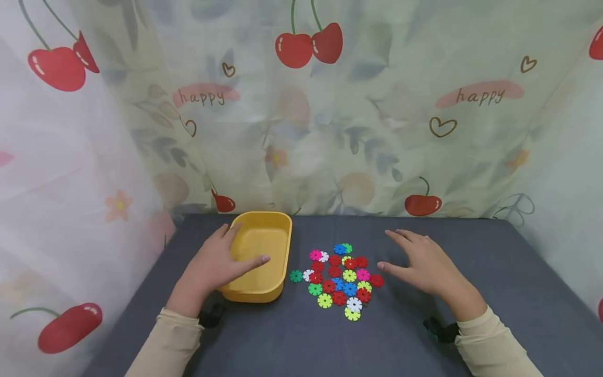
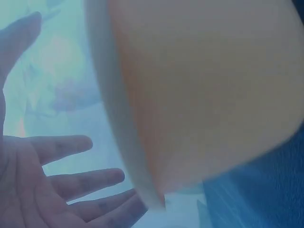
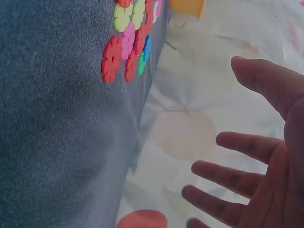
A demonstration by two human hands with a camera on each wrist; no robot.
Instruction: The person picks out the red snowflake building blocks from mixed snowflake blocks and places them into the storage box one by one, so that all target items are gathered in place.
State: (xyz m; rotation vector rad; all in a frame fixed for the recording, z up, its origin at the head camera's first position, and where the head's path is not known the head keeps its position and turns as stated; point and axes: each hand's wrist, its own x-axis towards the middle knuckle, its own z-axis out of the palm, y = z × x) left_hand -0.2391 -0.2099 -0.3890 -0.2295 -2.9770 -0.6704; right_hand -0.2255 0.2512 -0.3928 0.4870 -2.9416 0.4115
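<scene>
Beige sleeves (image 1: 165, 340) flank flat, notched, multicoloured discs (image 1: 334, 272).

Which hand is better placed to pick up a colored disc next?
Probably the right hand: it is empty and close to the rightmost red disc, while the left hand is by the yellow tub.

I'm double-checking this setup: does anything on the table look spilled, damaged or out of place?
Nothing stands out: the notched discs lie loose, some overlapping, beside the upright yellow tub; no damage shows.
</scene>
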